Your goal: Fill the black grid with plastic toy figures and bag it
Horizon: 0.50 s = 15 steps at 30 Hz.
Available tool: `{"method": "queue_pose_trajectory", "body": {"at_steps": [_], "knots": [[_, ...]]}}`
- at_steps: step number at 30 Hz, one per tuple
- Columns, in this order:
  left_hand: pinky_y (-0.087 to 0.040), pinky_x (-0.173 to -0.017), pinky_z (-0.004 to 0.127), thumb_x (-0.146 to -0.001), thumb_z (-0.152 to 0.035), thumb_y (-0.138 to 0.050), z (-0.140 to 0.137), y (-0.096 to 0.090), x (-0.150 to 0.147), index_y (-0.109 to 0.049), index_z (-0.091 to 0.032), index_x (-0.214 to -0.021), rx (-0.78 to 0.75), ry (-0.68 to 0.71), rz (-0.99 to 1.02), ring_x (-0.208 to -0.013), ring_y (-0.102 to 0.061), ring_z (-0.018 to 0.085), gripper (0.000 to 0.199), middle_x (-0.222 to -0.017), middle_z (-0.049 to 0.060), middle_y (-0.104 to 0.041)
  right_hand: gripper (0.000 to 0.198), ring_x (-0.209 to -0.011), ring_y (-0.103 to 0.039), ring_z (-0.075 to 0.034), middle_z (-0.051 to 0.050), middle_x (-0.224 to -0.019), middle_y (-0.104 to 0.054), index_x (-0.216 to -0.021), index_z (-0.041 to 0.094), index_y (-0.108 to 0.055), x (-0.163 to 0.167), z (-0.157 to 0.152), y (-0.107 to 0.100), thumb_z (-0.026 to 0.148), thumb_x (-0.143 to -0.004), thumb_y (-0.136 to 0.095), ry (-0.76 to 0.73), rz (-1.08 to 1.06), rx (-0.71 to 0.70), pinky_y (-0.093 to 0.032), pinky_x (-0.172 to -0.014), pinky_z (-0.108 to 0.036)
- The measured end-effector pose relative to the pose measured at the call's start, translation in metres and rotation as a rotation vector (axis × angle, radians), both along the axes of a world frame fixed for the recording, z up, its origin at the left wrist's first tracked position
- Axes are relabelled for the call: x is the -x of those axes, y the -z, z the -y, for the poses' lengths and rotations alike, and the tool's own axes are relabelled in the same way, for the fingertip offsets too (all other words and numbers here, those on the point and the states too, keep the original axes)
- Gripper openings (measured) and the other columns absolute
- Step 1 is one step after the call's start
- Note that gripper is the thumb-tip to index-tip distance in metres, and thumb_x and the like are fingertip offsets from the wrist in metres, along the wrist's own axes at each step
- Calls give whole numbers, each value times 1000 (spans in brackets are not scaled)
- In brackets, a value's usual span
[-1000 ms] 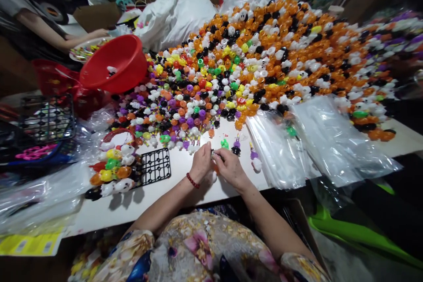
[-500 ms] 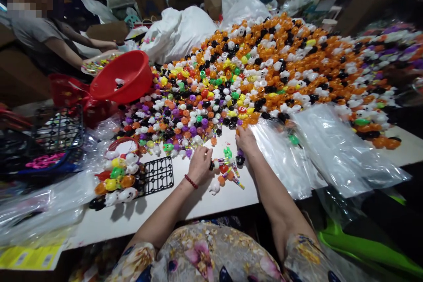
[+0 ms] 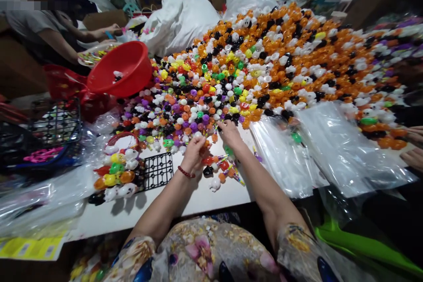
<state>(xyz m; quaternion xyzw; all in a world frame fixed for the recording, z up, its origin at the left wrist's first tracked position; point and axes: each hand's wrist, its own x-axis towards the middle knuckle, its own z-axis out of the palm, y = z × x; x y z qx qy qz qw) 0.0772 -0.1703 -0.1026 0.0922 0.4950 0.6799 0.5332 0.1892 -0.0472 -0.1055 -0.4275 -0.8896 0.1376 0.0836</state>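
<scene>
My left hand, with a beaded bracelet at its wrist, is closed at the front edge of the toy heap. An orange figure-topped stick toy shows at its fingertips. My right hand reaches into the same edge with bent fingers; what they pinch is hidden among the toys. Between my forearms lies a small group of stick toys with striped tubes, among them a red one, a black one and a white one. A purple-ended one lies right of my right wrist.
A big heap of plastic figure heads covers the table's back. Clear plastic bags lie at right. At left are a red basin, a black grid tray and clustered figures. Another person works at far left; another's hands show at right.
My right hand has moved left along the heap's edge, close to my left hand. My left hand has lifted slightly away from the small group and now holds an orange-topped toy. Hands appeared at far right.
</scene>
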Motion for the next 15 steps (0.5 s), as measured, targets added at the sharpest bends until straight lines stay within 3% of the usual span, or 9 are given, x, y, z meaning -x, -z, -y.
{"method": "queue_pose_trajectory", "body": {"at_steps": [3, 6, 11, 15], "knots": [[-42, -45, 13, -72, -41, -82, 6, -7, 5, -54, -17, -79, 24, 54, 117, -54, -61, 7, 38, -65, -3, -61, 42, -111, -50, -31, -20, -118, -57, -120, 15, -65, 7, -11, -5, 3, -86, -43, 0, 111, -14, -42, -95, -41], [-34, -37, 13, -74, -51, -78, 10, -10, 7, -55, -17, -81, 19, 62, 124, -45, -54, 5, 42, -63, -3, -60, 34, -109, -50, -30, -19, -118, -59, -113, 15, -64, 6, -2, -6, 6, -85, -48, 11, 82, -39, -40, -93, -39], [-30, -38, 13, -61, -43, -89, 13, -6, 5, -50, -18, -78, -48, 67, 112, -43, -48, 3, 49, -62, -6, -58, 21, -84, -58, -22, -7, -94, -68, -108, 19, -61, -21, 36, -9, 23, -89, -51, 74, -307, 176, -44, -77, -31], [-30, -38, 12, -63, -42, -88, 11, -2, -2, -50, -18, -80, -41, 68, 102, -43, -46, 2, 48, -65, -6, -59, 20, -76, -60, -18, -3, -85, -68, -96, 21, -65, -45, 72, -18, 32, -94, -48, -3, -569, 279, -45, -71, -29]]}}
